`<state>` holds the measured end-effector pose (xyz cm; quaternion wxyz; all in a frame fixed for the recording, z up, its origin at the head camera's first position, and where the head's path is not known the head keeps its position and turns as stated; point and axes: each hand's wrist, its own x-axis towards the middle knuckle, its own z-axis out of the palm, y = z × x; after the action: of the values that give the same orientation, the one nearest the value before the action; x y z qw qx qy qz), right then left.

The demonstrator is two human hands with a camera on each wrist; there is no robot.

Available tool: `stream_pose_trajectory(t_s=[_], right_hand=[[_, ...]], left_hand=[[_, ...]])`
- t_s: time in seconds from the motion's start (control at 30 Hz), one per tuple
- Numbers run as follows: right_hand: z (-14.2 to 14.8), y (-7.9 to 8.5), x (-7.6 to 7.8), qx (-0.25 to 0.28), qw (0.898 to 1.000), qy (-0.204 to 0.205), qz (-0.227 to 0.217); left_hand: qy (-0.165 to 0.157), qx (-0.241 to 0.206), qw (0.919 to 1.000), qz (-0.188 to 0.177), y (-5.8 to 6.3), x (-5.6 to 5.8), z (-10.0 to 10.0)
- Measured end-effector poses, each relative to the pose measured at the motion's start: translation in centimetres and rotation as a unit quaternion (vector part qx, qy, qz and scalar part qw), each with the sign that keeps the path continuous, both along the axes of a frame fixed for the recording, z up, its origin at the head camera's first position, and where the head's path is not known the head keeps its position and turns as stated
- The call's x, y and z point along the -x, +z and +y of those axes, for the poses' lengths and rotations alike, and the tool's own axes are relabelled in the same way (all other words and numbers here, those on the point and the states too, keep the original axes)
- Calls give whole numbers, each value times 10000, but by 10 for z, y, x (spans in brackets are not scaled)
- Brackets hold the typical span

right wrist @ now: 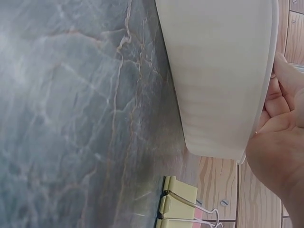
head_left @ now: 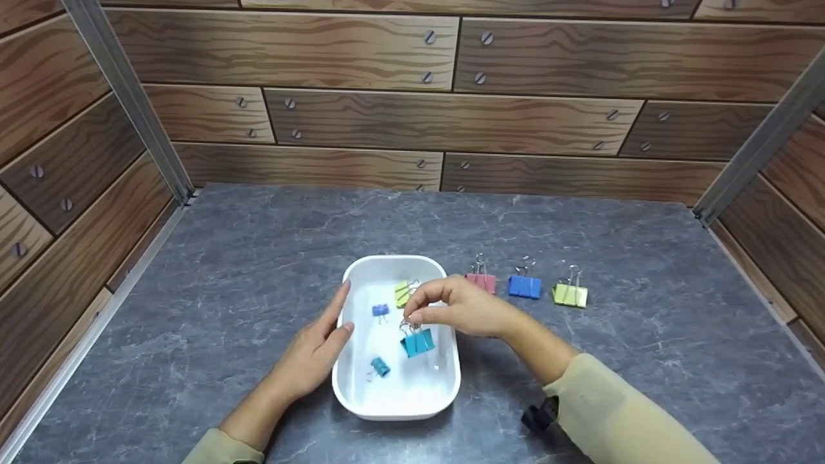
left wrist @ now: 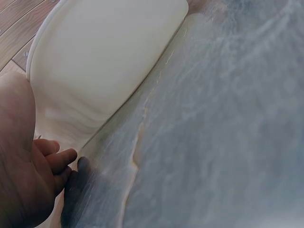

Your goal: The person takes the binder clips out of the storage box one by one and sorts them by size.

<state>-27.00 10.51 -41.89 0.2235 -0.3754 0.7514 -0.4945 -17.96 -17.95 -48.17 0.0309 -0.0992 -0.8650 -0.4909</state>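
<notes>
A white plastic tray (head_left: 345,380) sits in front of me. My left hand (head_left: 309,351) rests against its left side, thumb and index fingertips at the rim; the left wrist view shows the other fingers by the outer wall. Between thumb and fingertips, my right hand (head_left: 467,306) pinches the wire handles of a large teal binder clip (head_left: 418,343), which hangs within the tray's outline. Inside are a small blue binder clip (head_left: 380,310), a small teal binder clip (head_left: 380,367) and a yellow-green binder clip (head_left: 402,294), the last partly behind the right hand.
Right of the tray, a pink binder clip (head_left: 482,282), a blue binder clip (head_left: 524,287) and a yellow-green binder clip (head_left: 570,296) stand in a row, handles up. The grey marbled tabletop (head_left: 225,270) is bounded by wood-patterned walls (head_left: 361,116) and metal posts.
</notes>
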Motion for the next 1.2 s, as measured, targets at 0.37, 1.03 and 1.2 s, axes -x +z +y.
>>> stream_pose_trajectory(t_s=[0.37, 1.03, 1.2], right_hand=[[8, 10, -6, 496, 9973, -476, -240], [98, 36, -7, 621, 9820, -1772, 183], [121, 31, -8, 419, 9782, -2024, 194]], left_hand=[[-98, -22, 9999, 33, 1, 2, 2], [-89, -99, 9998, -132, -1, 2, -1], [-107, -113, 9998, -106, -1, 1, -1]])
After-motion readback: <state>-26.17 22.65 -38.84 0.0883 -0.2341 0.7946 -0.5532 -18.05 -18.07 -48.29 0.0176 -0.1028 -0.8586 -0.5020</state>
